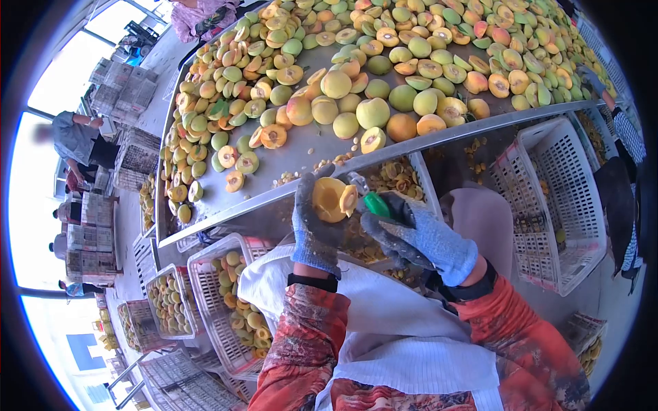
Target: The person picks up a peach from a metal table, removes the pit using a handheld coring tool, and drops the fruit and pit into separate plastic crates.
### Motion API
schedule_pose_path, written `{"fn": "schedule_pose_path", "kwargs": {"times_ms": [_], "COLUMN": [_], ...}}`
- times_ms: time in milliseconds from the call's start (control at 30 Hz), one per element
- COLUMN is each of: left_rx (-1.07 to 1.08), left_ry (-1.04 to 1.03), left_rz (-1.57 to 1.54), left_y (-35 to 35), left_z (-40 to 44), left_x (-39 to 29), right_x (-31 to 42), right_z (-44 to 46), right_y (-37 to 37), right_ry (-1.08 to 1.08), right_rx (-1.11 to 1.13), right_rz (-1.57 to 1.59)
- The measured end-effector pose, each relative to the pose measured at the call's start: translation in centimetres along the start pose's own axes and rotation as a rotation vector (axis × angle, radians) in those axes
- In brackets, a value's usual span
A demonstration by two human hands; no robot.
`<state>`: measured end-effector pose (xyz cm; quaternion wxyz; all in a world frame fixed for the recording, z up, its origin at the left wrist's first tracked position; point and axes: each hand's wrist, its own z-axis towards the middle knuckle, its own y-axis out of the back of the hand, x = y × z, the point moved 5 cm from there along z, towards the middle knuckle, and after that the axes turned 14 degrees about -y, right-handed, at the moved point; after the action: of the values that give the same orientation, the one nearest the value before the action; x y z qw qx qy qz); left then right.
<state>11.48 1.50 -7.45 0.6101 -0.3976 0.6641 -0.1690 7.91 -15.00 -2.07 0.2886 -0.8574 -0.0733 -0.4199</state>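
My left hand (314, 222), in a grey-and-blue work glove, is closed around a cut yellow peach (329, 200) with its hollowed side showing. My right hand (418, 233), gloved alike, grips a green-handled pitting tool (376, 205). Its metal end (358, 182) is at the peach, where a piece of flesh (348, 199) stands out at the rim. Both hands are just off the near edge of a metal table (301, 195). Whole and halved peaches (373, 113) cover much of the tabletop.
Below the table edge, pits and scraps (397, 179) lie in a container. A white basket (562, 205) stands at right; a crate of peach halves (236, 301) is at lower left. Other people work at the far left (75, 144) and across the table (195, 20). Stacked crates (89, 233) stand beyond.
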Motion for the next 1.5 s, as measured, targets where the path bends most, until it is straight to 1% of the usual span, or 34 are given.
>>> {"fn": "schedule_pose_path", "kwargs": {"times_ms": [33, 67, 133, 200, 333, 367, 400, 433, 467, 500, 567, 600, 667, 733, 800, 833, 867, 933, 967, 1033, 1067, 1100, 1133, 1167, 1200, 1233, 1267, 1300, 1333, 1367, 1400, 1433, 1467, 1500], "left_rx": [-0.012, -0.023, 0.057, 0.031, -0.091, -0.166, -0.160, -0.081, -0.005, -0.006, -0.223, -0.223, -0.150, -0.179, -0.207, -0.149, -0.089, -0.089, -0.093, -0.006, 0.062, 0.008, 0.038, 0.024, 0.074, -0.057, -0.235, -0.393, -0.539, -0.633, -0.553, -0.689, -0.771, -0.664], "left_ry": [0.039, 0.077, 0.011, 0.099, 0.076, 0.061, 0.058, 0.061, 0.064, 0.060, 0.035, 0.034, 0.022, 0.018, 0.015, 0.006, -0.006, -0.007, -0.006, -0.116, -0.153, -0.229, -0.384, -0.459, -0.775, -0.826, -0.667, -0.757, -0.874, -0.818, -0.687, -0.596, -0.484, -0.550], "left_rz": [-0.025, -0.053, 0.027, -0.056, -0.053, -0.049, -0.053, -0.108, -0.163, -0.165, -0.105, -0.106, -0.040, -0.033, -0.030, -0.060, -0.090, -0.165, -0.237, -0.123, -0.132, -0.046, 0.098, 0.138, 0.476, 0.632, 0.492, 0.600, 0.728, 1.057, 1.110, 1.022, 1.139, 1.188], "left_y": [0.5, 1.1, 1.7, 0.7, -0.4, -0.3, -0.5, -0.9, -1.2, -1.1, 0.3, 0.4, 0.2, -0.5, -0.4, -0.4, -0.5, -0.8, -1.3, -1.5, -1.1, 0.7, 3.7, 6.9, 9.8, 14.3, 17.2, 21.6, 25.3, 32.1, 37.2, 37.4, 35.9, 32.9], "left_z": [0.0, -0.1, 0.1, -0.5, -1.7, -1.7, -1.6, -1.4, -1.5, -1.5, -1.6, -1.7, -2.1, -3.2, -3.5, -3.2, -3.0, -2.7, -2.7, -3.1, -3.7, -4.1, -4.3, -4.8, -6.9, -7.9, -9.4, -11.2, -13.2, -14.0, -14.2, -15.1, -15.1, -14.0], "left_x": [-0.6, -1.0, -1.5, -1.7, -1.5, -1.4, -1.4, -1.3, -1.3, -1.3, -1.2, -1.2, -1.3, -1.6, -1.6, -1.7, -1.8, -2.4, -3.0, -6.1, -8.1, -10.4, -13.1, -15.6, -17.9, -20.6, -22.6, -24.6, -26.1, -28.7, -29.4, -28.2, -28.0, -27.5], "right_x": [0.3, -0.5, -0.9, -1.3, 0.2, 0.2, 0.0, 0.2, -0.2, -0.7, -1.4, -1.6, -2.4, -3.1, -3.3, -2.9, -2.7, -1.8, -0.8, 2.3, 3.4, 5.4, 6.6, 7.4, 8.1, 8.0, 7.9, 7.1, 5.9, 4.1, 2.1, 0.3, -1.5, -2.6], "right_z": [-0.2, 0.7, 2.4, 2.7, 2.0, 2.6, 3.2, 3.2, 3.5, 3.8, 3.7, 3.4, 2.8, 2.4, 1.8, 1.4, 1.5, 1.6, 1.0, -2.5, -5.2, -8.6, -12.3, -15.1, -18.5, -21.0, -23.5, -25.4, -25.0, -25.0, -24.5, -22.5, -20.0, -17.3], "right_y": [0.1, 0.9, 2.9, 2.9, -1.1, -1.6, -1.9, -2.7, -3.0, -3.5, -4.3, -4.8, -5.8, -6.1, -6.7, -6.7, -6.4, -4.9, -4.5, -2.4, -0.9, 0.4, 2.2, 4.5, 7.0, 10.7, 12.1, 16.1, 16.2, 16.4, 16.6, 16.5, 16.0, 14.2], "right_ry": [0.066, 0.066, 0.273, 0.357, 0.376, 0.430, 0.483, 0.698, 0.701, 0.693, 0.682, 0.683, 0.498, 0.508, 0.555, 0.600, 0.604, 0.544, 0.590, 0.606, 0.057, 0.041, -0.052, -0.078, -0.193, -0.088, -0.142, -0.026, -0.013, 0.034, 0.079, 0.048, 0.019, 0.006], "right_rx": [-0.011, -0.002, -0.570, -0.599, -0.616, -0.666, -0.716, -0.832, -0.829, -0.854, -0.853, -0.851, -0.781, -0.738, -0.635, -0.641, -0.641, -0.366, -0.332, -0.242, -0.090, -0.094, -0.187, -0.260, -0.482, -0.618, -0.761, -0.818, -0.821, -0.805, -0.770, -0.743, -0.716, -0.616], "right_rz": [0.239, 0.232, -1.233, -1.250, -1.248, -1.390, -1.534, -1.636, -1.640, -1.733, -1.868, -1.870, -2.033, -2.038, -1.928, -1.808, -1.813, -1.209, -1.155, -0.926, -0.566, -0.549, -0.423, -0.412, -0.589, -0.745, -0.646, -0.822, -0.822, -0.523, -0.224, -0.274, -0.321, -0.166]}}
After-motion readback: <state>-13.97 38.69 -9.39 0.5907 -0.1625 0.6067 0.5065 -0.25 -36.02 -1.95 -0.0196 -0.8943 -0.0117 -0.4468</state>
